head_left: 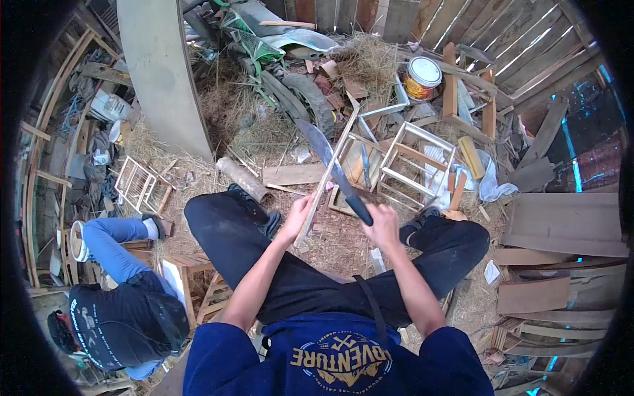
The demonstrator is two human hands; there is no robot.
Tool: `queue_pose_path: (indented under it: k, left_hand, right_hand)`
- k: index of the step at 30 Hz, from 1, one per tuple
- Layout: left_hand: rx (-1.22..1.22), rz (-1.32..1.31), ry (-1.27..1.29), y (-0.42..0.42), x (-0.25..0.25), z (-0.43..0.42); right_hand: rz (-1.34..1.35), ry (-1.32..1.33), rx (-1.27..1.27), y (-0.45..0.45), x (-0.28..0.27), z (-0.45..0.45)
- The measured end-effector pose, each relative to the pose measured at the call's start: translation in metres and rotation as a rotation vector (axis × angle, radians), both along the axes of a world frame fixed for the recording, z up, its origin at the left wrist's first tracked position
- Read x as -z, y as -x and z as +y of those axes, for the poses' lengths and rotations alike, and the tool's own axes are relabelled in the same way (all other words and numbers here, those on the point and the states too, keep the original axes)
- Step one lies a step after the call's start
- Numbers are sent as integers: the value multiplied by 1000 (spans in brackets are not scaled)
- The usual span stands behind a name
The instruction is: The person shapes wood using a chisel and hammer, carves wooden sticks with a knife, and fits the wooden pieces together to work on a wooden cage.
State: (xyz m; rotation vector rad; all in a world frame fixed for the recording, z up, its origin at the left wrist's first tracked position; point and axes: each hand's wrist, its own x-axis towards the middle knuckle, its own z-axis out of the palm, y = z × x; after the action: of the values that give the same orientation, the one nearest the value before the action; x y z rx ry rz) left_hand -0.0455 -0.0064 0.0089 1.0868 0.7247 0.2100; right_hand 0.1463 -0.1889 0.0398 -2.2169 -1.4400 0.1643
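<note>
My left hand (299,219) is closed around the lower part of a long thin wooden strip (330,165), which slants up and away from me. In my right hand (381,226) is the black handle of a machete (337,173). Its broad dark blade points forward and left and crosses the strip about midway; whether the edge touches the wood I cannot tell. Just beyond my hands lies a wooden frame (360,165). Right of it rests a white-edged wooden frame (417,165) with crossbars.
A co-worker (125,317) sits at the left beside a small wooden crate (187,264). A round log (242,178) and a flat board (295,174) lie ahead on straw. Farther off are a paint bucket (423,74) and a motorcycle (264,72). Stacked boards (564,224) line the right.
</note>
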Motion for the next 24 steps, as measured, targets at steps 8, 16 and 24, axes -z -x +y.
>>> queue_pose_path:
  k: [8,16,24]
  left_hand:
    - [-75,9,-62,-14,-17,-1]
    - [-206,-30,-17,-3,-4,11]
    - [-446,72,-167,13,-11,53]
  right_hand:
    - [-15,-43,-48,-12,-6,-1]
    - [-4,-24,-100,-13,-4,0]
    - [-107,39,-3,-29,-7,-24]
